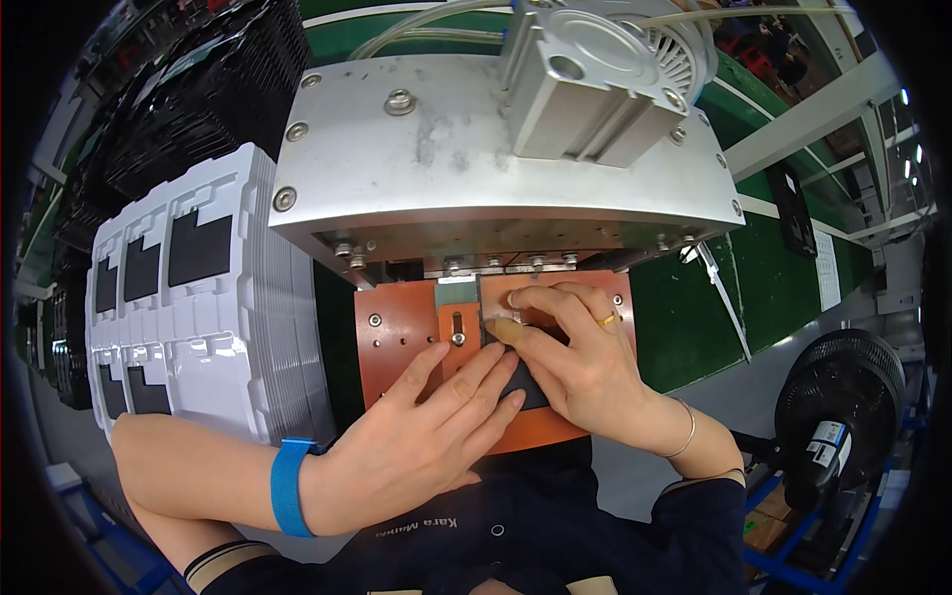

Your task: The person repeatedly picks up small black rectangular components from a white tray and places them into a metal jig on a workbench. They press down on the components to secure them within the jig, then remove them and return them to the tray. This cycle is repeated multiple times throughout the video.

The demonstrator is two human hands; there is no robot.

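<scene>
An orange fixture plate with screws and a slotted block lies in front of me. On it is a flat black sheet, partly hidden by my hands. My left hand lies over the near left of the plate, fingers stretched out and fingertips on the sheet. My right hand bends over the right side. One of its fingers wears a yellowish finger cot and presses beside a narrow dark strip by the block. The fingers are drawn in; what they grip, if anything, is hidden.
A silver press with an air cylinder stands just beyond the plate. At left are stacked white trays holding black pieces, with black trays behind. Calipers lie on the green bench; a black fan stands right.
</scene>
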